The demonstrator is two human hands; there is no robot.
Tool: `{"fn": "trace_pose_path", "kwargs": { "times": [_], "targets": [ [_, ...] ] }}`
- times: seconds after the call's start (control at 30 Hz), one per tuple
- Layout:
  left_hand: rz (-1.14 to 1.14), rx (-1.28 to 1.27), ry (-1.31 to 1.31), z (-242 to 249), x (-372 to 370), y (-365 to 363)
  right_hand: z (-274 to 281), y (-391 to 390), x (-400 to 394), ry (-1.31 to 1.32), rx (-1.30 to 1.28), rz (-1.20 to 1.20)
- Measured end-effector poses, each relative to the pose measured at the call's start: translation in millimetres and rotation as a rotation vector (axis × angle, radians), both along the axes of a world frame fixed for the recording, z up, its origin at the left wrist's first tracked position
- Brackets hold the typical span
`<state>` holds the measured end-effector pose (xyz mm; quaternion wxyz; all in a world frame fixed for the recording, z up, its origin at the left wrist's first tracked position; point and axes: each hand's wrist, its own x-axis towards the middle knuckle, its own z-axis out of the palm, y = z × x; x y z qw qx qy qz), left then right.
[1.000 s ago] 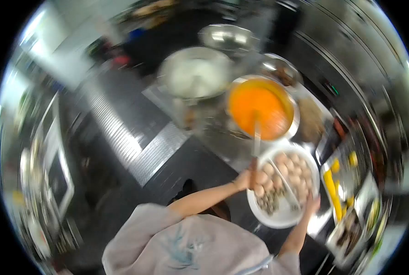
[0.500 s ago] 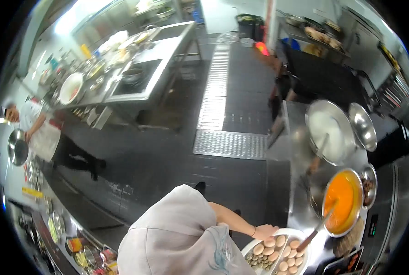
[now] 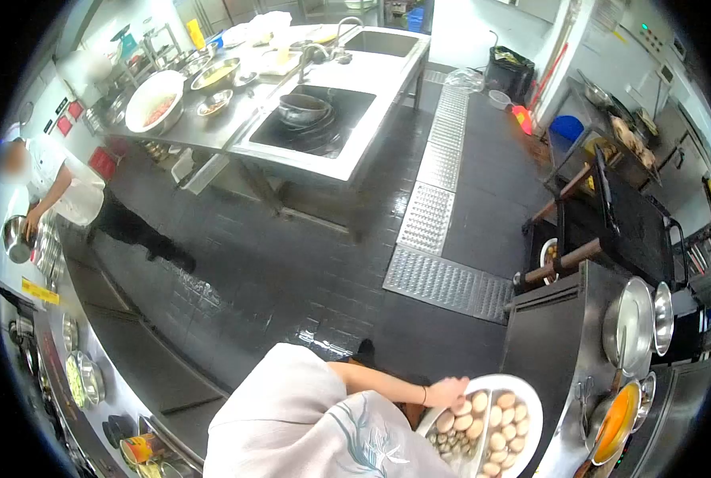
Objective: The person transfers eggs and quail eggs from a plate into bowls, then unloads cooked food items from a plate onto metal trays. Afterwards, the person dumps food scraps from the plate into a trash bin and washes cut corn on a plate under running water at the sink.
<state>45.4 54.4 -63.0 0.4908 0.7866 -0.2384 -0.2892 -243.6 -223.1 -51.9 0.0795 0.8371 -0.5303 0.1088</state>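
A steel tabletop (image 3: pixel 555 350) runs along the right, and a white divided plate (image 3: pixel 531 398) of eggs (image 3: pixel 495 422) juts out past its near-left corner. On the tabletop's far side stand a big pot (image 3: pixel 628 323) and a bowl of orange sauce (image 3: pixel 617 422). The left hand (image 3: pixel 447 392) is closed on the plate's left rim, holding it. The right hand is out of sight.
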Motion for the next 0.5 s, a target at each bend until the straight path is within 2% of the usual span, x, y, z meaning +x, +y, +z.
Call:
{"fn": "trace_pose_path", "kwargs": {
  "times": [0.1, 0.17, 0.23, 0.3, 0.37, 0.43, 0.5],
  "targets": [
    [0.187, 0.015, -0.027, 7.3, 39.4, 63.6, 16.0, 34.3, 97.5, -0.253, 0.305, 0.129],
    [0.314, -0.012, -0.076, 13.2, 63.6, 105.5, 7.6, 40.2, 161.2, -0.177, 0.116, 0.298],
    [0.435, 0.005, -0.049, 16.5, 83.4, 142.0, 22.7, 55.1, 231.4, -0.072, 0.256, 0.298],
    [0.571, 0.051, -0.031, 23.3, 105.8, 188.9, 36.2, 98.3, 301.6, -0.198, 0.153, 0.493],
    [0.729, -0.016, -0.06, 22.1, 122.7, 228.9, 45.8, 130.4, 367.2, -0.265, 0.277, 0.636],
    [0.838, 0.037, -0.086, 30.0, 137.6, 276.2, 50.6, 174.5, 429.7, -0.26, 0.268, 0.745],
    [0.977, 0.034, -0.103, 25.6, 155.2, 334.7, 57.6, 241.6, 494.4, -0.331, 0.379, 0.865]
  ]
}}
